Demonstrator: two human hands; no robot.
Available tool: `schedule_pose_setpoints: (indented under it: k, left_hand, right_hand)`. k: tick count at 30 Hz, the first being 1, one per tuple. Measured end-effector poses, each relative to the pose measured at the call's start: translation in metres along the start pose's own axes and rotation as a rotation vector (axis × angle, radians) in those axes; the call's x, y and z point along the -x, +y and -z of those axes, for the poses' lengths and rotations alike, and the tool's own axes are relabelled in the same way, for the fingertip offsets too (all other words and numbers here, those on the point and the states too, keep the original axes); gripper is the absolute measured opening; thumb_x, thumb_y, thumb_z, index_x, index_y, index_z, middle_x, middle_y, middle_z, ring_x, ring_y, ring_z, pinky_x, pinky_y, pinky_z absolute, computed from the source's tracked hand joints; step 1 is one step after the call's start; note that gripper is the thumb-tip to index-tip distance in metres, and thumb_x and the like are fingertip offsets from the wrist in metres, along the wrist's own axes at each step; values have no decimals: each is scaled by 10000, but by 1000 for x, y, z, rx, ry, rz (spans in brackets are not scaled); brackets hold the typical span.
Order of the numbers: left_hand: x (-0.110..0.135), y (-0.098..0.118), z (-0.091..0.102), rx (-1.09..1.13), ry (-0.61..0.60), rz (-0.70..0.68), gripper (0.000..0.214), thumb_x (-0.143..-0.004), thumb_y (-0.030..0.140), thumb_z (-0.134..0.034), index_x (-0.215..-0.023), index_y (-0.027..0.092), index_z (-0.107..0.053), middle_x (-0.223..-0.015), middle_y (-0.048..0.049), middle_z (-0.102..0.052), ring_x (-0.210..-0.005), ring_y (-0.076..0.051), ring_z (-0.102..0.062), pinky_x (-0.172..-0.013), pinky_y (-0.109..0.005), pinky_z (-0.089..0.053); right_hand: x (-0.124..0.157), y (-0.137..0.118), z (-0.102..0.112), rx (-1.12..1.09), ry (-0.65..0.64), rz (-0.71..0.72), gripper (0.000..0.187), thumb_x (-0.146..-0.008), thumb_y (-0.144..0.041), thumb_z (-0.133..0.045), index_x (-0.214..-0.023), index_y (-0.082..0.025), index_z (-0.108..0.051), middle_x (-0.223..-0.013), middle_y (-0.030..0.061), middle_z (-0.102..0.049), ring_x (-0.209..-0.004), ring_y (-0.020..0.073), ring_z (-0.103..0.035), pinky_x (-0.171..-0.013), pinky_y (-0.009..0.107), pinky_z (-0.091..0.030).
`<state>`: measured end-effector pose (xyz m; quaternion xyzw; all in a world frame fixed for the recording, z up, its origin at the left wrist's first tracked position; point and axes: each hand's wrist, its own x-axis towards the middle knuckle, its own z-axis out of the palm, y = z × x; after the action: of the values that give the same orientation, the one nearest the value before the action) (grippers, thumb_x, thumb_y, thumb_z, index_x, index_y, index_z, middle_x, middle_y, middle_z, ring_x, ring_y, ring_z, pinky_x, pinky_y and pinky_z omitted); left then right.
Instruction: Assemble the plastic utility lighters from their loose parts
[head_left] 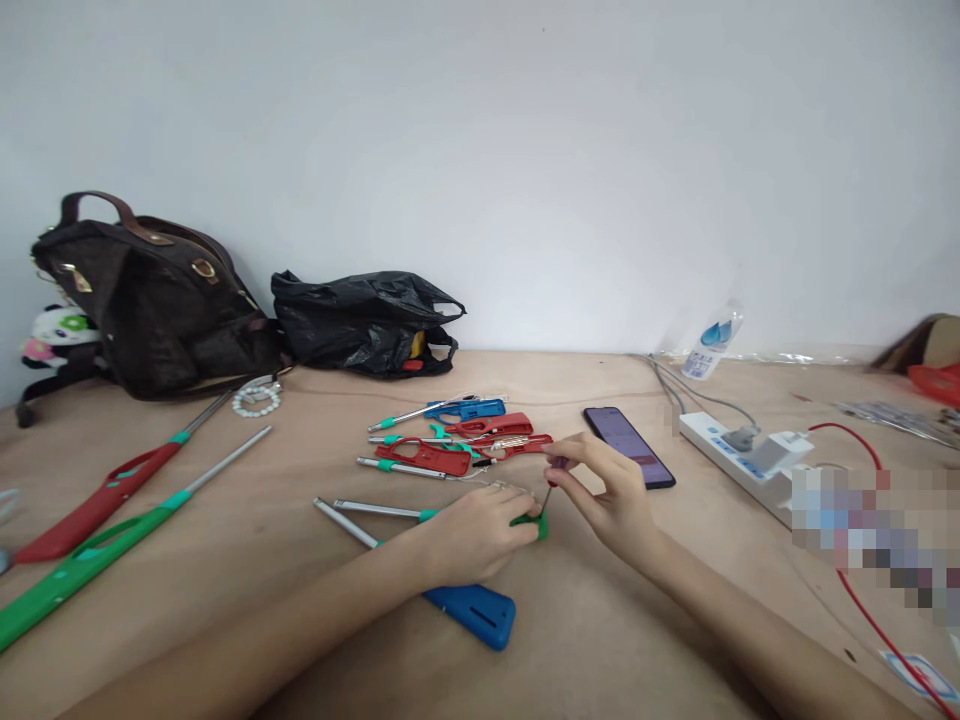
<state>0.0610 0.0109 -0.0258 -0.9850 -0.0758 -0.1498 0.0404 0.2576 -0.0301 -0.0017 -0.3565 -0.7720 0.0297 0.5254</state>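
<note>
My left hand rests on the wooden table, its fingers pinched on a small green lighter part. My right hand holds a small screwdriver with a dark handle, its tip down on that green part. A blue lighter body lies under my left wrist, and two metal tubes reach out to the left of the hand. Just beyond the hands lies a heap of red and blue lighter parts.
A black phone lies right of the heap. A white power strip with cables and a bottle are at the right. Long red and green lighters lie at the left. A brown bag and black plastic bag stand by the wall.
</note>
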Motion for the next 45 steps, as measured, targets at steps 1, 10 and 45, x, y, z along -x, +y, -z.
schedule_pose_setpoints:
  k: [1, 10, 45]
  left_hand:
    - [0, 0, 0, -1, -1, -3, 193, -838, 59, -466, -945, 159, -591, -1067, -87, -618, -957, -216, -586, -802, -321, -512]
    - [1, 0, -1, 11, 20, 1, 167, -851, 64, -472, -921, 167, -583, -1055, -83, -613, -960, -209, -586, -818, -310, -501]
    - [1, 1, -1, -8, -1, 0, 181, -828, 67, -481, -929, 159, -599, -1070, -81, -623, -938, -212, -583, -792, -309, -503]
  right_hand:
    - [1, 1, -1, 29, 33, -9, 136, -886, -190, -597, -1015, -218, -627, -789, 33, -616, -665, 160, -597, -605, 287, -520]
    - [-3, -5, 1, -85, -75, -5, 317, -935, -149, -462, -1219, -223, -580, -941, 78, -667, -821, 183, -640, -728, 327, -543]
    - [-3, -3, 0, -100, -35, -39, 253, -914, -116, -501, -1107, -224, -623, -883, 53, -655, -764, 169, -624, -696, 306, -523]
